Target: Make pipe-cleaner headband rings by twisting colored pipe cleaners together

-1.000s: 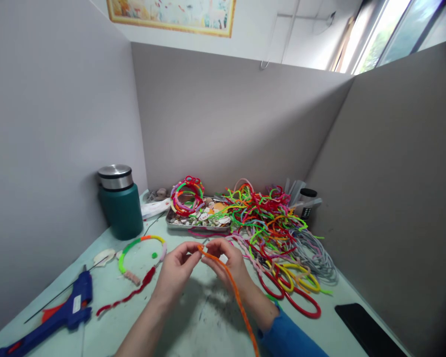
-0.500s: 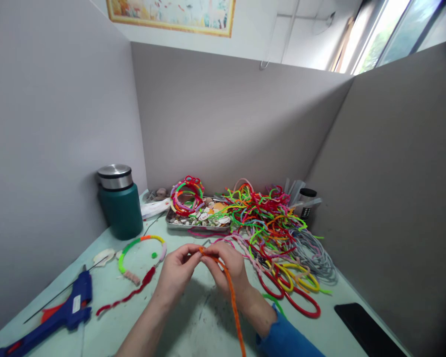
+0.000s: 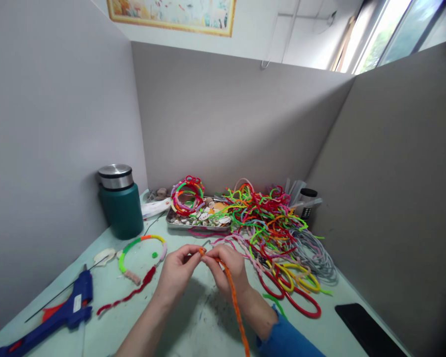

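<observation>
Both hands meet over the middle of the table, fingertips almost touching. An orange pipe cleaner is pinched near its end between thumb and forefinger of my left hand. My right hand pinches the same strand just beside it; the long part hangs over the right palm toward the front edge. The short end between the fingertips is mostly hidden. Left of the hands lies a ring wound in coloured pipe cleaner, with a red twisted strand trailing from its side.
A blue glue gun lies at the left, below a green flask. At the back stand a metal tray and a tangled heap of pipe cleaners. Red-handled scissors and a black phone lie at the right.
The fingertips have shifted slightly on the orange pipe cleaner, and its hanging part has swung a little to the right. Everything else lies as before.
</observation>
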`<action>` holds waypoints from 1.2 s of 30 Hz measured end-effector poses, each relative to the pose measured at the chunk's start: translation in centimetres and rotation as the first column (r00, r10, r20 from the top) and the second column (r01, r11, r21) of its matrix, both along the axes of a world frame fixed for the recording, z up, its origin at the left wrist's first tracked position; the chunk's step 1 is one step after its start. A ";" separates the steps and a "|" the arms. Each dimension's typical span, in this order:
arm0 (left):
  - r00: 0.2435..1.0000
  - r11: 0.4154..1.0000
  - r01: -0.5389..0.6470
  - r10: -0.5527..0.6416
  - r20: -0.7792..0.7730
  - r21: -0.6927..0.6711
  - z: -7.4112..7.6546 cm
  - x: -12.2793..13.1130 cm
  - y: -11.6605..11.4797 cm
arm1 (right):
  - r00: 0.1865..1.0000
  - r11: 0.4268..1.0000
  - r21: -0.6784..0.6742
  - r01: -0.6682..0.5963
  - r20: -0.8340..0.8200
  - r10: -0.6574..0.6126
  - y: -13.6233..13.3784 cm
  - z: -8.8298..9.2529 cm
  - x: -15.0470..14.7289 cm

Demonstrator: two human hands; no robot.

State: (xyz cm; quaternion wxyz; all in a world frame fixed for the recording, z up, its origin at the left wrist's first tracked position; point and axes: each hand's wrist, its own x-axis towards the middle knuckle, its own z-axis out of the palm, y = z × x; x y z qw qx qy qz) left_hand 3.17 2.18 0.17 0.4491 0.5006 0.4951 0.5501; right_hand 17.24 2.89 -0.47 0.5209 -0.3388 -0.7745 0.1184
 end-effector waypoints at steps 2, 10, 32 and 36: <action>1.000 1.000 -0.011 0.011 0.005 0.027 -0.1 -0.1 0.1 | 1.000 1.000 -0.004 -0.011 0.006 0.011 0.0 0.0 0.0; 1.000 0.999 -0.007 0.009 0.024 -0.052 0.1 -0.3 0.0 | 0.991 0.979 -0.172 -0.114 -0.086 0.100 0.7 0.0 0.5; 0.996 0.997 0.077 -0.077 -0.050 -0.008 0.5 -0.4 -0.2 | 0.985 0.929 -0.346 -0.128 -0.152 0.079 1.4 -1.0 0.6; 0.993 0.994 0.075 -0.067 -0.099 0.084 0.3 -0.4 -0.2 | 0.980 0.911 -0.388 -0.141 -0.186 0.072 1.4 -1.0 0.5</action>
